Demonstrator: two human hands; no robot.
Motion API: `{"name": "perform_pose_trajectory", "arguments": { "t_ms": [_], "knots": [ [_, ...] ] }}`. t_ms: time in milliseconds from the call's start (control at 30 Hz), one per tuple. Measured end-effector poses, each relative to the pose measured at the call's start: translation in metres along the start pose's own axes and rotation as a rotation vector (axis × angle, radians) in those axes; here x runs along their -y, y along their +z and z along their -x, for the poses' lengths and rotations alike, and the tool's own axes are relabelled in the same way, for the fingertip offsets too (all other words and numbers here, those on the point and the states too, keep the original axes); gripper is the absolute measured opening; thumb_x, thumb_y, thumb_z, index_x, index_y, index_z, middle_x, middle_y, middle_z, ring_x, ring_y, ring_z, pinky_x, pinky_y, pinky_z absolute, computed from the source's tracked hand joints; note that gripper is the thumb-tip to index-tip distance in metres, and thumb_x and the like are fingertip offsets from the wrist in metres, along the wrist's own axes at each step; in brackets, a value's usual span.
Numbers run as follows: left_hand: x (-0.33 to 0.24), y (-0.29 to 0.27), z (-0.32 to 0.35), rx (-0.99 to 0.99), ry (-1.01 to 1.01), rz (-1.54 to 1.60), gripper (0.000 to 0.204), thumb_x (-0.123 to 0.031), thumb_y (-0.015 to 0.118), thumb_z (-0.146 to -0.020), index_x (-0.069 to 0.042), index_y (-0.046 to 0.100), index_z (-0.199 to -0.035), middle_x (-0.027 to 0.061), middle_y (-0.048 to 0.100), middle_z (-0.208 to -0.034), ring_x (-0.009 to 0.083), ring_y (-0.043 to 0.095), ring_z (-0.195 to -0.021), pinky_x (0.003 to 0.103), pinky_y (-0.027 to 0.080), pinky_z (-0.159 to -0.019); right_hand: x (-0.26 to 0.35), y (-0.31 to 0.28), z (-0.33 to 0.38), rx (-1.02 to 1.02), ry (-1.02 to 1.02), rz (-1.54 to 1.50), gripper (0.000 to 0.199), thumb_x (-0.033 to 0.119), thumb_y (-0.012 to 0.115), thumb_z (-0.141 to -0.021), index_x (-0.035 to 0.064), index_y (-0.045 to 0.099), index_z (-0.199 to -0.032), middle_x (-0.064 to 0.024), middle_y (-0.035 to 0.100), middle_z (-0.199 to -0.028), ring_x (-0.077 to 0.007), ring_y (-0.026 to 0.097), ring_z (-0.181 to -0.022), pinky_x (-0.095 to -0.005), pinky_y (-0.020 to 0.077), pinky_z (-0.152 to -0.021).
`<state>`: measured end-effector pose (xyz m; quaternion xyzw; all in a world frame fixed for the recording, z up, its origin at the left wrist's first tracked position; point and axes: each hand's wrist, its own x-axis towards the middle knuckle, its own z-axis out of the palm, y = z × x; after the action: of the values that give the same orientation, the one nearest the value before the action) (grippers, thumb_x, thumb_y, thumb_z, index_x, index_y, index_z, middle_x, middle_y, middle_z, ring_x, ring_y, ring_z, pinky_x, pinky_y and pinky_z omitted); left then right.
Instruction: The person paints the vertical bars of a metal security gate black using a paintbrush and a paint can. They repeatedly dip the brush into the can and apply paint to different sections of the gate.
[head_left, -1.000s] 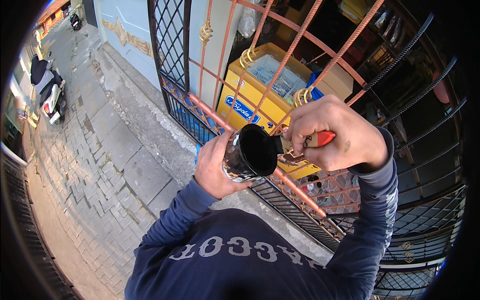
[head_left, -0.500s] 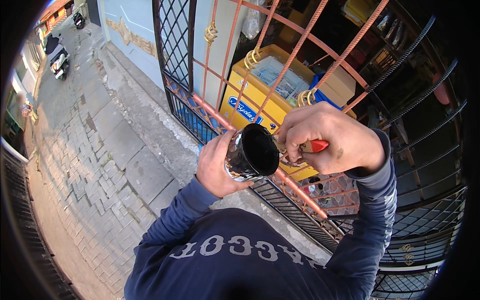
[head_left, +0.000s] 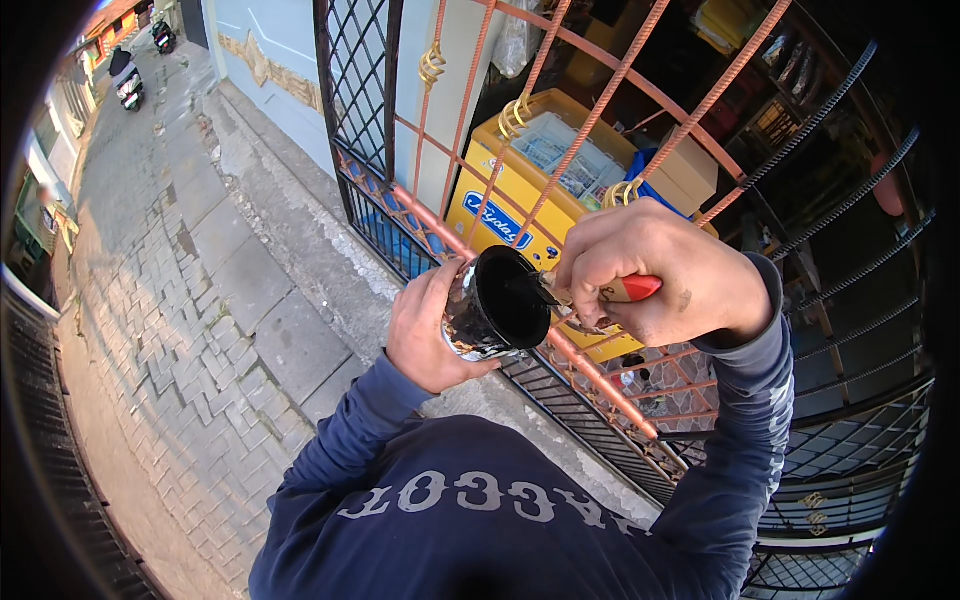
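My left hand (head_left: 418, 335) is wrapped round the side of a small paint can (head_left: 475, 325), tilted so its mouth faces right. The inside of the can is coated black, and dark smears run down its outer wall. Between the closed fingers of my right hand (head_left: 690, 275) is a paintbrush (head_left: 638, 289) with a red-tipped handle. Its metal band and bristle end reach the right side of the can's mouth; the bristle tips are hard to make out against the black. Just beyond both hands stands a metal gate with reddish-brown bars (head_left: 600, 105).
Some gate bars (head_left: 820, 120) on the right are black, and gold rings (head_left: 515, 118) sit on several others. Behind the bars are a yellow chest freezer (head_left: 480, 190) and a cardboard box (head_left: 690, 175). A paved lane (head_left: 200, 330) runs along the left, with parked scooters (head_left: 128, 85) far off.
The can has tipped slightly and shifted a little left. The brush's metal band now shows at the can's mouth. The surroundings have shifted slightly in view.
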<state>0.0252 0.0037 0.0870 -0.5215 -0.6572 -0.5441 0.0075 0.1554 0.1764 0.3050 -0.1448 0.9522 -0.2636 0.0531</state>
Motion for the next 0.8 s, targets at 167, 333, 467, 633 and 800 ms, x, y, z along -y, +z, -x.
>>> {"name": "perform_pose_trajectory", "arguments": {
  "t_ms": [167, 333, 467, 633, 800],
  "knots": [
    [-0.001, -0.002, -0.001, -0.015, 0.032, -0.023, 0.116, -0.021, 0.1, -0.044, -0.001, 0.045, -0.144, 0.0201, 0.062, -0.126, 0.0398, 0.062, -0.115, 0.047, 0.048, -0.1, -0.004, 0.003, -0.007, 0.019, 0.037, 0.013, 0.014, -0.008, 0.063, -0.06, 0.0, 0.064, -0.071, -0.011, 0.068, -0.078, -0.0287, 0.068, -0.077, -0.037, 0.0527, -0.07],
    [0.002, -0.006, -0.003, -0.031, 0.053, -0.048, 0.114, -0.022, 0.099, -0.045, 0.0, 0.045, -0.143, 0.0198, 0.063, -0.125, 0.0398, 0.061, -0.112, 0.049, 0.047, -0.097, -0.003, 0.0, -0.002, -0.113, 0.007, 0.03, 0.011, -0.005, 0.07, -0.066, 0.0, 0.068, -0.076, -0.0112, 0.07, -0.079, -0.027, 0.069, -0.075, -0.0361, 0.0534, -0.069],
    [0.001, -0.006, -0.003, -0.037, 0.076, -0.059, 0.116, -0.022, 0.099, -0.045, 0.0, 0.044, -0.144, 0.0202, 0.063, -0.123, 0.0402, 0.062, -0.111, 0.049, 0.048, -0.096, -0.009, 0.015, -0.011, -0.198, -0.029, 0.05, 0.011, 0.002, 0.079, -0.076, 0.0003, 0.07, -0.082, -0.0112, 0.07, -0.077, -0.0256, 0.07, -0.072, -0.0348, 0.0538, -0.068],
    [0.002, -0.008, -0.005, -0.028, 0.041, -0.041, 0.117, -0.022, 0.099, -0.044, -0.001, 0.043, -0.145, 0.0207, 0.063, -0.122, 0.0404, 0.062, -0.111, 0.049, 0.048, -0.097, -0.014, 0.018, -0.01, -0.367, 0.045, 0.17, 0.013, 0.009, 0.08, -0.083, 0.0011, 0.07, -0.088, -0.0112, 0.07, -0.074, -0.0232, 0.069, -0.063, -0.0312, 0.0518, -0.059],
    [0.001, -0.01, -0.006, -0.022, 0.026, -0.043, 0.116, -0.021, 0.099, -0.044, -0.001, 0.043, -0.144, 0.0209, 0.063, -0.121, 0.0407, 0.062, -0.111, 0.049, 0.048, -0.096, -0.013, 0.027, -0.005, -0.451, 0.05, 0.148, 0.015, 0.009, 0.081, -0.082, 0.0005, 0.069, -0.087, -0.0102, 0.069, -0.074, -0.0226, 0.07, -0.065, -0.0305, 0.0521, -0.061]
  ]
}}
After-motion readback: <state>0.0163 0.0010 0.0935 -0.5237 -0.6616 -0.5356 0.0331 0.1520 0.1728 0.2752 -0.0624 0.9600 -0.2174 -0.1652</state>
